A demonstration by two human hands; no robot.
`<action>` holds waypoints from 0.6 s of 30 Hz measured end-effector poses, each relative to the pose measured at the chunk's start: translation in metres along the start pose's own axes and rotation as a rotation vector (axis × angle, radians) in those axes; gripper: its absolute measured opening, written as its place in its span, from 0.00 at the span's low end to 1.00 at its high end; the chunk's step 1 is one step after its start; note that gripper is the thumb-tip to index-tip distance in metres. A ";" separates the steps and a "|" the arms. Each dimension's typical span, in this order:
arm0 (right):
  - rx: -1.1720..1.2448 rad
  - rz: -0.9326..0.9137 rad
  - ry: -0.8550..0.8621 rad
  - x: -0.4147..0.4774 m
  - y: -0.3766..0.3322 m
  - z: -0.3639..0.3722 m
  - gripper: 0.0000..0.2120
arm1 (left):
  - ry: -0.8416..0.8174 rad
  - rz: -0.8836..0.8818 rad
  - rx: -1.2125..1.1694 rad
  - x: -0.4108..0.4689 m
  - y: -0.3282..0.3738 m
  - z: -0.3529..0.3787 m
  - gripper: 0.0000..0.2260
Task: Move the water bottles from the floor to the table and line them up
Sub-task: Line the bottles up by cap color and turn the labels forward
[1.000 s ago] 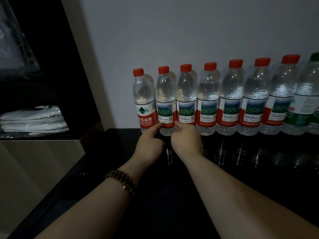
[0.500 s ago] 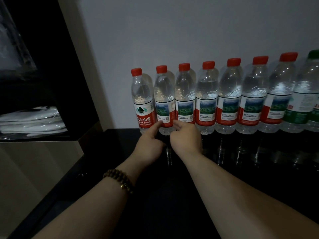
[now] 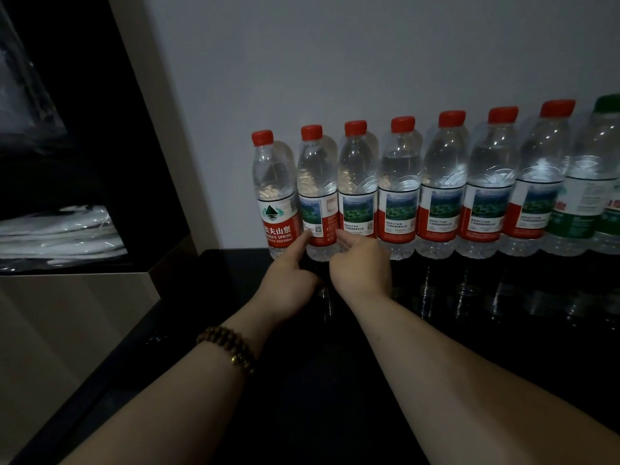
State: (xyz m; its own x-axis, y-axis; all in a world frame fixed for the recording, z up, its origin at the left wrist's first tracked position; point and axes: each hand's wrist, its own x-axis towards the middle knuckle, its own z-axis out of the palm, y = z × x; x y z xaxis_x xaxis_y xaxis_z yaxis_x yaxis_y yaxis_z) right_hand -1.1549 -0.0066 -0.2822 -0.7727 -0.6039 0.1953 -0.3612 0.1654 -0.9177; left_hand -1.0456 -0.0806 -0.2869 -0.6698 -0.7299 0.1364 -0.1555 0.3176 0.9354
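Water bottles (image 3: 399, 196) stand upright in a tight row along the back edge of the table (image 3: 369, 380), against the wall, caps up and long axes vertical. The second bottle (image 3: 317, 182) from the left, near the back left corner, lies straight ahead of both hands, about equally near each. The left hand (image 3: 288, 290) touches its label with one outstretched digit, and the right hand (image 3: 360, 266) does the same from the other side. Their remaining fingers are tucked under and hidden, so I cannot tell whether they grasp. Its label sits turned compared with its neighbours', so a small twist seems due.
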 end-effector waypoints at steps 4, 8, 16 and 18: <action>-0.032 -0.011 -0.032 0.000 0.000 0.000 0.28 | -0.040 -0.004 0.022 0.001 0.002 -0.004 0.43; -0.038 -0.005 -0.020 -0.001 0.000 -0.001 0.27 | 0.008 0.012 0.002 0.002 0.000 -0.005 0.40; -0.021 0.001 -0.027 0.001 0.000 0.001 0.28 | 0.023 0.025 0.039 0.002 -0.005 -0.004 0.40; -0.024 0.005 -0.013 0.001 0.000 0.001 0.27 | 0.056 0.042 0.063 0.002 -0.007 -0.003 0.40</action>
State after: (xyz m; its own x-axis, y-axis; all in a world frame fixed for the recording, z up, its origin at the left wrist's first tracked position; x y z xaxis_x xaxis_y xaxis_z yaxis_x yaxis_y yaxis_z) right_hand -1.1553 -0.0080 -0.2828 -0.7678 -0.6128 0.1867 -0.3700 0.1864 -0.9101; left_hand -1.0439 -0.0858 -0.2918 -0.6350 -0.7475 0.1949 -0.1749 0.3849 0.9063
